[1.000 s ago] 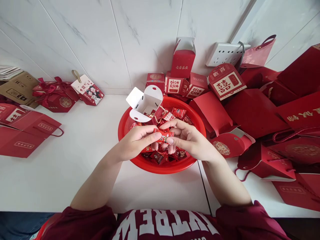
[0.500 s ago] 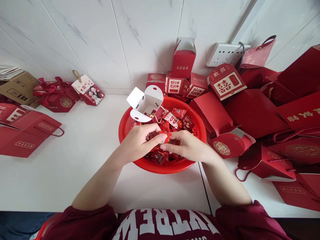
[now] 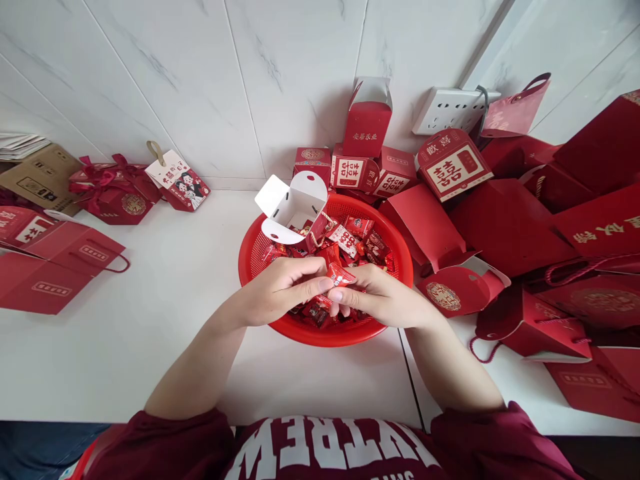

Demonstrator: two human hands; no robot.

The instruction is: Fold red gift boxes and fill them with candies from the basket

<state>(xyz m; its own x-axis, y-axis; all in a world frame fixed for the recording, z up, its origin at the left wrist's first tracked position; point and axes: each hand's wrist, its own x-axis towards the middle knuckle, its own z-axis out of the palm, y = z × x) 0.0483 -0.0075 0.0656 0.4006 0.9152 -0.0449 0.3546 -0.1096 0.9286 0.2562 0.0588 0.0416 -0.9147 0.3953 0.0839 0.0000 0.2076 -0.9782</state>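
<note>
Between my fingertips is a red wrapped candy (image 3: 341,275) with white print. My left hand (image 3: 285,288) pinches it from the left, and my right hand (image 3: 376,293) grips it from the other side, thumbs almost touching. Both hands are over a red plastic basket (image 3: 324,338) of wrapped candies (image 3: 345,241). An open gift box (image 3: 299,212), white inside with a twisted cord, rests in the basket's back left part. My hands partly cover the candies below.
Red gift boxes (image 3: 355,172) stand against the tiled wall behind the basket. More red boxes and bags (image 3: 510,223) are piled at the right, near a white power strip (image 3: 450,109). On the left are a ribboned box (image 3: 117,193), a tagged box (image 3: 186,187) and red bags (image 3: 65,267).
The candy has been turned in my fingers, so its printed side now shows. Both hands have shifted slightly down and to the right. The gift box stays in the basket.
</note>
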